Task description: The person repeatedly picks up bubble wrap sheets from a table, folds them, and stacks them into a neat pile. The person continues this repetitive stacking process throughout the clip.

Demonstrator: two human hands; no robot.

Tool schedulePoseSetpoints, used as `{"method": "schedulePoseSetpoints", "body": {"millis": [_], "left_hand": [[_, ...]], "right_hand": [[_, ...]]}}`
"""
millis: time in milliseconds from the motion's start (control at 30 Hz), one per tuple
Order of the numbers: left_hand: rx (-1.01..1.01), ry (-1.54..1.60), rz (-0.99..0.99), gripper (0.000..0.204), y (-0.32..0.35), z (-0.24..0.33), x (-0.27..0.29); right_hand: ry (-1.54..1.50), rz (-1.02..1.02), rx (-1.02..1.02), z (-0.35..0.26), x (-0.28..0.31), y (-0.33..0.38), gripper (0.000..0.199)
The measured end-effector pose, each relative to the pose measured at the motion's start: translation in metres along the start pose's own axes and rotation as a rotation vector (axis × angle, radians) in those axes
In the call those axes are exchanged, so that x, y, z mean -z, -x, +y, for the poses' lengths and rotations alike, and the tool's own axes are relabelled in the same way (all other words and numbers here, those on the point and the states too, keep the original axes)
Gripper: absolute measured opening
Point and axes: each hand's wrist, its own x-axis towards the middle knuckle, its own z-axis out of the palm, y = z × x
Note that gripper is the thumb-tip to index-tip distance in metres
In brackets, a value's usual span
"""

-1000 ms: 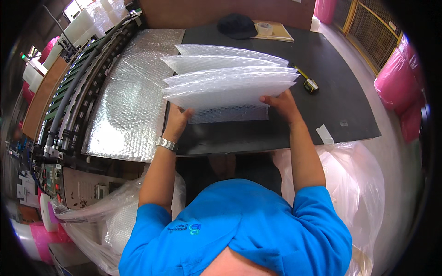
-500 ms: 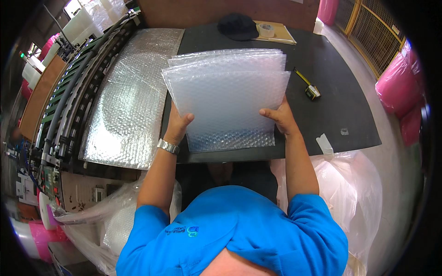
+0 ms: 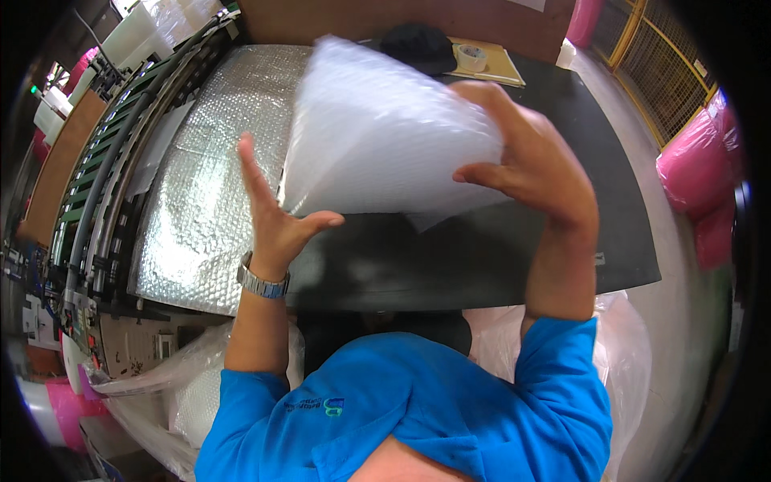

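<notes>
A stack of clear bubble-wrap sheets (image 3: 385, 136) is tilted above the dark tabletop (image 3: 385, 265), its upper part smeared by motion. My right hand (image 3: 530, 149) grips the stack's right edge, thumb toward me and fingers over the far side. Beside the lower left corner, my left hand (image 3: 277, 225) is open, with its thumb spread from the raised fingers. Whether its palm touches the sheets I cannot tell. Under the stack, a loose corner of one sheet pokes out below the rest.
Silvery bubble wrap (image 3: 201, 185) covers the table's left part, beside a roller machine (image 3: 96, 169). At the back lie a dark cap (image 3: 418, 46) and a tape roll (image 3: 471, 58) on a tan board (image 3: 506, 68). Pink wrapped rolls (image 3: 699, 157) stand right, near a yellow mesh fence (image 3: 662, 64).
The stack has turned and tipped from upright between both hands. My left hand has let go and opened; my right hand has risen with its edge. The tape measure is now hidden.
</notes>
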Motion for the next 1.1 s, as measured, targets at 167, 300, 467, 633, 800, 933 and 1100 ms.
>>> {"method": "schedulePoseSetpoints", "body": {"millis": [167,300,467,633,800,933,1100], "left_hand": [[0.525,0.862,-0.181,0.090,0.022,-0.006,-0.015],[0.576,0.887,-0.194,0.076,0.056,-0.024,-0.044],[0.566,0.920,-0.105,0.072,0.069,-0.022,-0.059],[0.552,0.881,-0.142,0.072,0.078,-0.027,-0.062],[0.499,0.896,-0.126,0.068,0.083,-0.030,-0.063],[0.474,0.857,-0.165,0.064,0.083,-0.027,-0.056],[0.468,0.884,-0.157,0.063,0.085,-0.030,-0.060]], "right_hand": [[0.292,-0.105,0.091,-0.024,-0.009,-0.029,0.087],[0.310,-0.186,-0.088,-0.026,-0.018,-0.026,0.090],[0.349,-0.130,-0.009,-0.037,-0.017,-0.031,0.073],[-0.102,-0.071,-0.066,-0.063,-0.022,-0.072,0.046],[0.014,-0.294,-0.066,-0.066,-0.047,-0.112,0.041],[0.094,-0.580,-0.137,-0.064,-0.068,-0.127,0.033],[-0.073,-0.307,-0.297,-0.069,-0.079,-0.127,0.035]]}}
